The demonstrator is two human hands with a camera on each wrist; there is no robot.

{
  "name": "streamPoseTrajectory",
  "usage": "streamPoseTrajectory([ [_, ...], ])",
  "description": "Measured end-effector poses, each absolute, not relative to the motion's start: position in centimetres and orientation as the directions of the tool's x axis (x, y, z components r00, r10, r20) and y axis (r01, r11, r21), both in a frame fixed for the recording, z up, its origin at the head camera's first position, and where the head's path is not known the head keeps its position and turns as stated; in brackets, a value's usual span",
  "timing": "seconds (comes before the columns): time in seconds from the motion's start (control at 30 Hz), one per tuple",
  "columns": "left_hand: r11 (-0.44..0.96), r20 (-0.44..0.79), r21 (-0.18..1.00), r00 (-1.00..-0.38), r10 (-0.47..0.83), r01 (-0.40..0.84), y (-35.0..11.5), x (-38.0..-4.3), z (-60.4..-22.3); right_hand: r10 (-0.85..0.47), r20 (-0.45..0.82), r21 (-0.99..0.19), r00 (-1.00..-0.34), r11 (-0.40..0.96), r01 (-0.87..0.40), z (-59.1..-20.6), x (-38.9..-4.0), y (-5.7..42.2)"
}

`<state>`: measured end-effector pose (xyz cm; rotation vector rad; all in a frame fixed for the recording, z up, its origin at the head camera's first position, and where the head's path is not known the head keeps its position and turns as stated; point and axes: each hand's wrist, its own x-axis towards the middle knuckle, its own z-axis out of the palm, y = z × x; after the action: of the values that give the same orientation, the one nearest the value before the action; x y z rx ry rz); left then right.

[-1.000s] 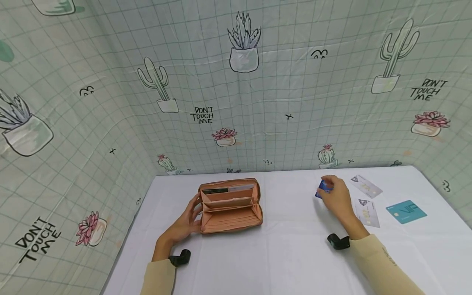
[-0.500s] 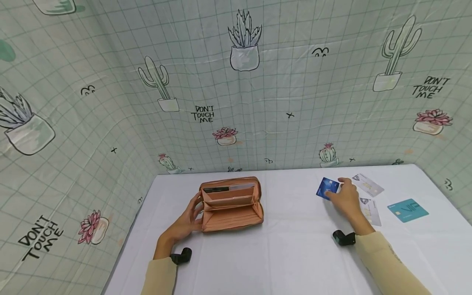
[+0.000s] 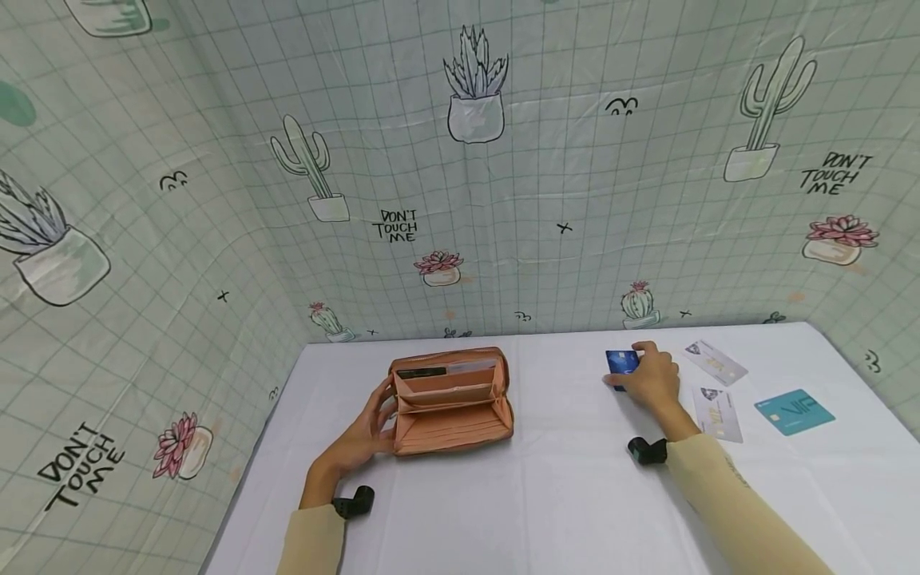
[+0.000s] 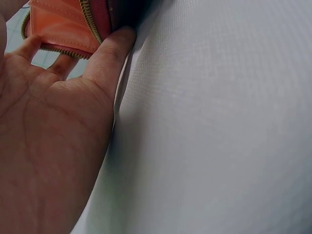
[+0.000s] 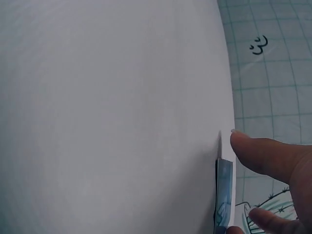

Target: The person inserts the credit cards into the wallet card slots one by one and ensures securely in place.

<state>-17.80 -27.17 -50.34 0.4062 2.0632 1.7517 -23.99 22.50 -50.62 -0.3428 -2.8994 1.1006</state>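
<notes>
A tan zip-around wallet (image 3: pixel 447 431) lies spread apart on the white table, its compartments facing up. Dark and pale cards (image 3: pixel 422 371) show in its rear pocket. My left hand (image 3: pixel 352 439) holds the wallet's left end, thumb at the front corner and fingers farther back. In the left wrist view the thumb meets the zip edge of the wallet (image 4: pixel 68 29). My right hand (image 3: pixel 654 382) is over a blue card (image 3: pixel 620 362) right of the wallet. The right wrist view shows the blue card (image 5: pixel 224 195) flat on the table, a fingertip at its end and the thumb apart from it.
Two silver-grey cards, one farther back (image 3: pixel 715 362) and one nearer (image 3: pixel 719 415), lie right of my right hand. A teal VIP card (image 3: pixel 795 412) is farther right. Behind the table hangs a gridded cloth (image 3: pixel 532 176) with cactus drawings.
The blue card has shifted slightly left and turned straighter, with my right hand moving left too. The thumb has gone from the card's face to its lower left. My left hand stays at the wallet.
</notes>
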Motion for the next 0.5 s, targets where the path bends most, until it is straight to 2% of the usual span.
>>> streamPoseTrajectory([
  [0.2,0.156,-0.108,0.987,-0.876,0.47,-0.037,-27.1,-17.8,-50.5,0.19,-0.042,-0.627,-0.981,0.759,0.174,-50.5,-24.0,21.3],
  [0.5,0.176,-0.089,0.984,-0.889,0.449,-0.009,-27.2,-17.7,-50.6,0.187,-0.031,-0.645,-0.982,0.747,0.163,-50.3,-23.6,20.8],
])
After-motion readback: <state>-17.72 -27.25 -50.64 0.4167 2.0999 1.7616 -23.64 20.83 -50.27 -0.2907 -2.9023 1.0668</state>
